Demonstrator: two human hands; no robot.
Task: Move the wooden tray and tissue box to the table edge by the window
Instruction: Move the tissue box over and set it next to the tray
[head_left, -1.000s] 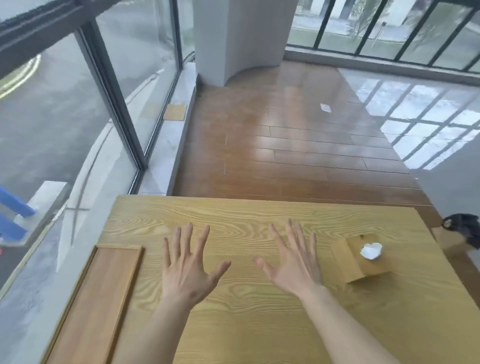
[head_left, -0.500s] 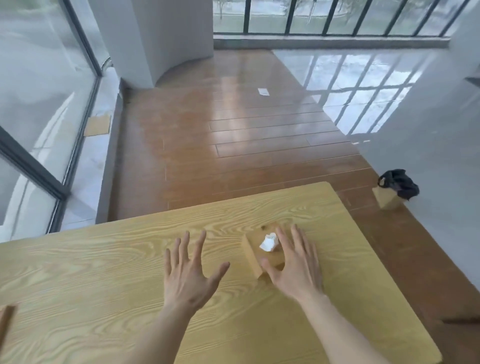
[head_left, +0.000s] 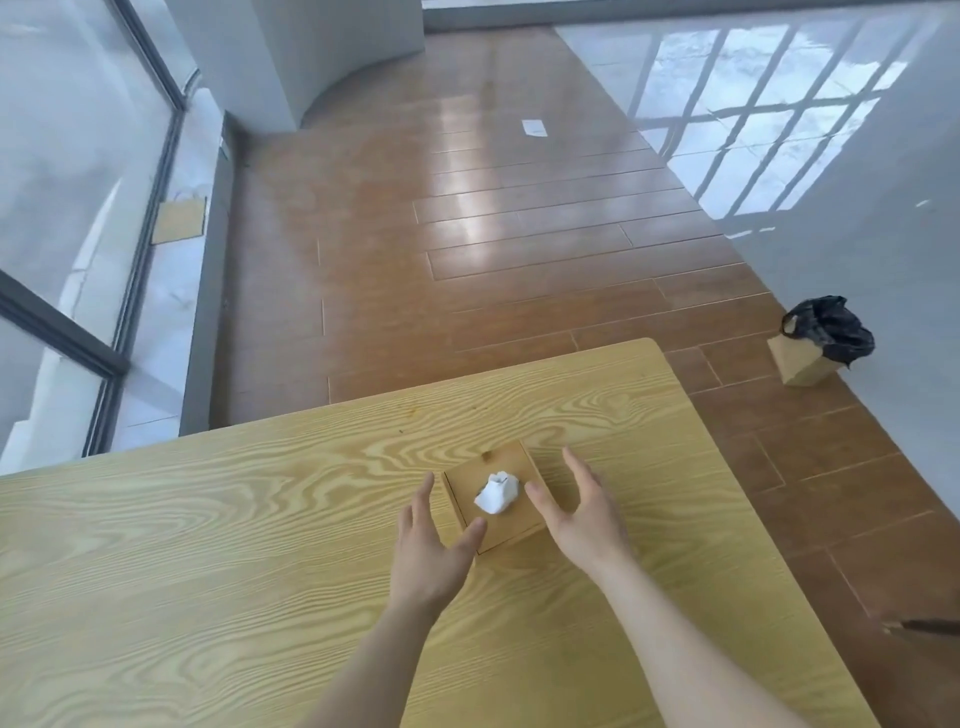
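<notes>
A square wooden tissue box (head_left: 501, 470) with a white tissue (head_left: 496, 493) sticking out of its top stands on the light wooden table (head_left: 208, 545), toward its far right corner. My left hand (head_left: 434, 551) is at the box's near left side, fingers spread, thumb touching the near corner. My right hand (head_left: 582, 512) is at the box's right side, fingers apart, thumb lying over the box's top edge. Neither hand is closed around the box. The wooden tray is out of view.
The window wall (head_left: 78, 208) runs along the left, beyond the table's left part. Brown floorboards lie past the far table edge. A paper bag with a black liner (head_left: 818, 343) stands on the floor at the right. A scrap of paper (head_left: 535, 127) lies on the far floor.
My view swung right, so the wooden tray left the picture. Both hands moved to the tissue box: the left came in from the left, the right shifted to the box's right side.
</notes>
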